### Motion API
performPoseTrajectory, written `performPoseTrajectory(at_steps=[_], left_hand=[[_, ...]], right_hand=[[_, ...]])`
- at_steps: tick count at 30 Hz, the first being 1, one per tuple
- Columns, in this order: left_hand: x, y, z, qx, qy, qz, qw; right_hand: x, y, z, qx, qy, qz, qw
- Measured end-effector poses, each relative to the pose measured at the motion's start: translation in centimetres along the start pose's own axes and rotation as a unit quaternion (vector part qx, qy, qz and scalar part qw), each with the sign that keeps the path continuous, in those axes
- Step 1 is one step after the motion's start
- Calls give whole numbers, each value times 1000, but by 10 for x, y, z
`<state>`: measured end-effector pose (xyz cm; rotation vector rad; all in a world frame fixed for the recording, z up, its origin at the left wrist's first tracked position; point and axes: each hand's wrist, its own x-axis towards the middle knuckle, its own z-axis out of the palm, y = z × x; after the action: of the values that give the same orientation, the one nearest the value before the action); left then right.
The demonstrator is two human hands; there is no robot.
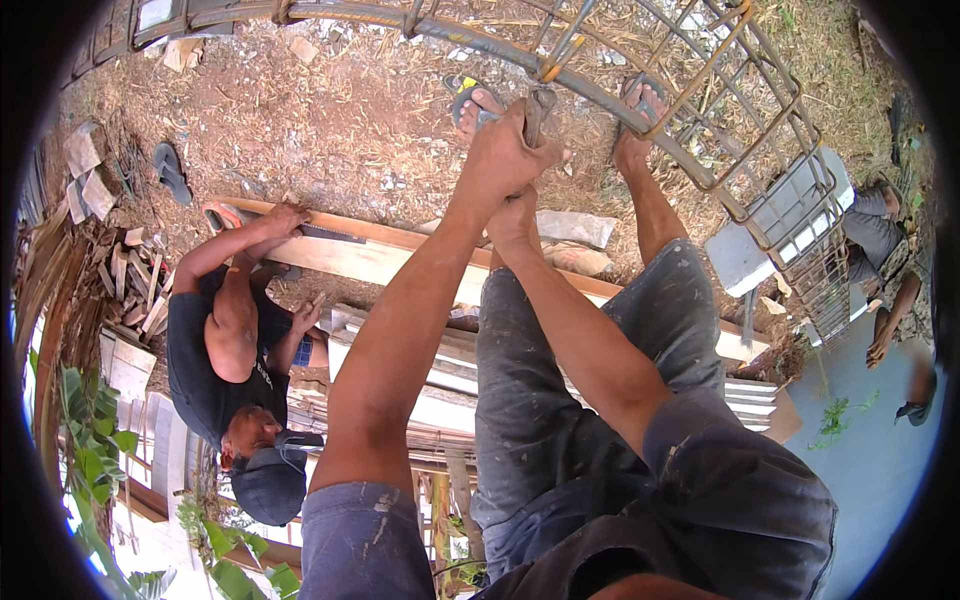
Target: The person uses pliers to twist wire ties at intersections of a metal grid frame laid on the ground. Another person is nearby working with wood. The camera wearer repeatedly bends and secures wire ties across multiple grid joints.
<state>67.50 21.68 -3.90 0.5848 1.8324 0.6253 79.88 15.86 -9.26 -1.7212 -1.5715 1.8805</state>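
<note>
My left hand (505, 165) is closed around a pair of metal pincers (539, 108), whose worn head sticks up past the fingers. Directly below, my right hand (514, 222) is closed too, in line with the tool and seemingly on its handles; its fingers are mostly hidden. The pincers' head is just under a curved steel bar (480, 47) of a rebar cage (735, 110), close to a rusty wire tie (549, 70). Whether the jaws grip the wire cannot be made out.
To the left, a co-worker (225, 340) bends over a long wooden plank (370, 258) with a handsaw (332, 233) on it. Stacked boards (445, 395) lie beside my legs. Another person (885, 290) is at the far right, past a grey sheet (755, 235). A loose sandal (171, 172) lies on the straw-strewn ground.
</note>
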Motion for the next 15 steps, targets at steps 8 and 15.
performPoseTrajectory(at_steps=[8, 15], left_hand=[[-15, 36, -31, -341, -135, -271, 890], [-3, 25, 58, -50, 178, -167, 968]], right_hand=[[-42, -119, -61, 506, -283, 412, 703], [-41, -105, -77, -67, -9, 175, 982]])
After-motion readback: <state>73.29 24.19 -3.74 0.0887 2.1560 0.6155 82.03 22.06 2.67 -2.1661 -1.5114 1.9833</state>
